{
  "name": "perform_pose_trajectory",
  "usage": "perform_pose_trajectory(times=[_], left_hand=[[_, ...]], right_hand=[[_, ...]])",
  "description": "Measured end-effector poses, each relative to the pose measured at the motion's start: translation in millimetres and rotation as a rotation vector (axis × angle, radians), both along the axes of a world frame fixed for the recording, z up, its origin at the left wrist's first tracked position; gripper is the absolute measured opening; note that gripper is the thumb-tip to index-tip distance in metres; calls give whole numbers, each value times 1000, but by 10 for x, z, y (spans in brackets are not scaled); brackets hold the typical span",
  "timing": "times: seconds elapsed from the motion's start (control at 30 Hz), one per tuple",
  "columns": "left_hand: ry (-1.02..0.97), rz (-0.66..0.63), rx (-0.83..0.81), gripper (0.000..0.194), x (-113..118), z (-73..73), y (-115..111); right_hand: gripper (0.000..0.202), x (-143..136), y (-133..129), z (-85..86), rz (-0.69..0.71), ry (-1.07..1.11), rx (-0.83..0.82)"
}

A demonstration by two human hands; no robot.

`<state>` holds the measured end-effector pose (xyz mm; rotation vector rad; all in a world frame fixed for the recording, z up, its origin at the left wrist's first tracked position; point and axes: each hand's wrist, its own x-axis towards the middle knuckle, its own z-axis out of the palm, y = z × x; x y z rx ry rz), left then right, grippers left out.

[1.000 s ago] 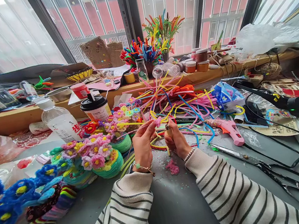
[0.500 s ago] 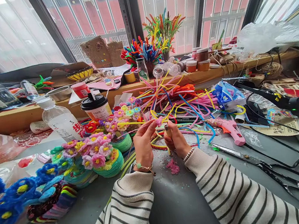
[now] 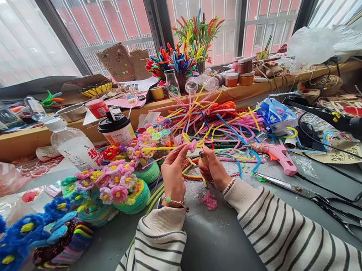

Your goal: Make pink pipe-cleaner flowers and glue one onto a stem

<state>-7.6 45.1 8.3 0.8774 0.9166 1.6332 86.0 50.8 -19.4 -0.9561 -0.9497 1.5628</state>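
My left hand (image 3: 174, 176) is closed in a pinch on a small pink pipe-cleaner flower (image 3: 192, 146), its fuzzy petals sticking out past the fingertips. My right hand (image 3: 213, 168) is wrapped round a lighter (image 3: 201, 154) held upright, thumb near its metal top. No flame can be made out. The lighter's top is just below and right of the flower, apart from it. Under the hands, a pink fuzzy clump (image 3: 209, 201) lies on the grey table (image 3: 215, 259) among tiny scraps.
Finished pink flowers (image 3: 116, 181) and blue flowers (image 3: 26, 228) crowd the left. Loose pipe cleaners (image 3: 206, 122) are heaped behind my hands. To the right lie a pink glue gun (image 3: 280, 158) with its cord and large scissors (image 3: 320, 200). A drink cup (image 3: 116, 130) and bottle (image 3: 73, 146) stand back left.
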Motion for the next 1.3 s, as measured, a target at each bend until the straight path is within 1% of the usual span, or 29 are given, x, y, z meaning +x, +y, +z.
perform_pose_trajectory(times=[0.53,0.67,0.87,1.03,1.3], left_hand=[[16,8,-9,18,-1,3,-2],[21,10,-14,18,2,9,-4],[19,10,-15,17,-2,4,-8],[36,-9,1,18,-7,-12,-2],[49,-17,3,20,-2,-18,-3]], right_hand=[[53,21,-3,14,6,0,-25],[55,34,8,-8,20,17,-9],[54,35,22,-47,31,37,-31],[53,19,15,-25,40,40,-39],[52,8,5,-5,18,14,-10]])
